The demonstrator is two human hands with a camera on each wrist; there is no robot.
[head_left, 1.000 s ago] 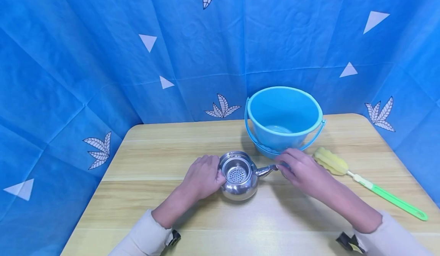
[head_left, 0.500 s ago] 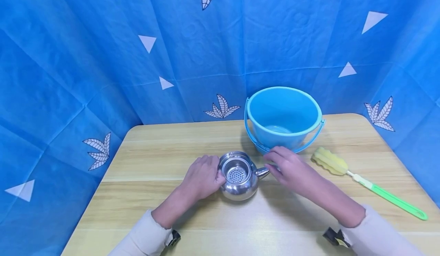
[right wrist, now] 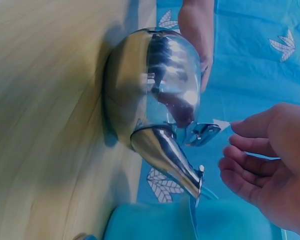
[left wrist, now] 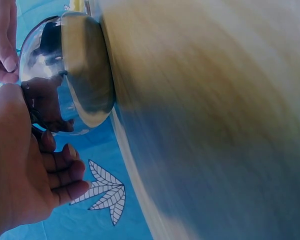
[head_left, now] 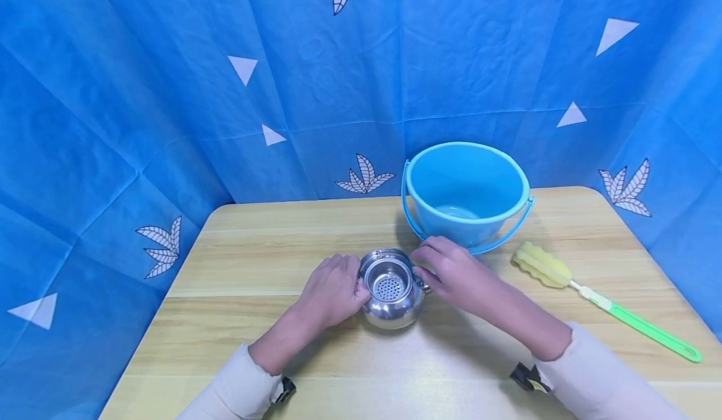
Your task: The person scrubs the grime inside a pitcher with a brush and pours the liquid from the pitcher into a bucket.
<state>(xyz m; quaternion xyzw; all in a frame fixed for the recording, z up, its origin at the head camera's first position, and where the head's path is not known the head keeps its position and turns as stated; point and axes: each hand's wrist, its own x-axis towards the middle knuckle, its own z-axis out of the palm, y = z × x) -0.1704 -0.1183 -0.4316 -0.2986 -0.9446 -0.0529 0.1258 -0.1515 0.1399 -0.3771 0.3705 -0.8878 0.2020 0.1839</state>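
A shiny metal teapot (head_left: 392, 310) stands on the wooden table with its top uncovered, and a perforated strainer (head_left: 389, 287) sits in the opening. My left hand (head_left: 333, 291) grips the teapot's left side at the rim; in the left wrist view its other fingers (left wrist: 65, 175) hang loosely curled beside the pot. My right hand (head_left: 457, 276) is at the opposite side, overlapping the spout in the head view. In the right wrist view the spout (right wrist: 167, 160) shows below a small metal lug (right wrist: 205, 134), with one fingertip right at the lug and the other fingers loosely bent.
Behind the teapot, slightly right, a light blue bucket (head_left: 429, 204) stands with its handle lowered at the front. To the right lies a brush (head_left: 637, 323) with a yellow sponge head and green handle. Blue patterned cloth (head_left: 316, 81) hangs around the table.
My right hand has moved left from the spout's tip, along the spout, to the teapot's body. The left hand and the teapot have stayed in place.
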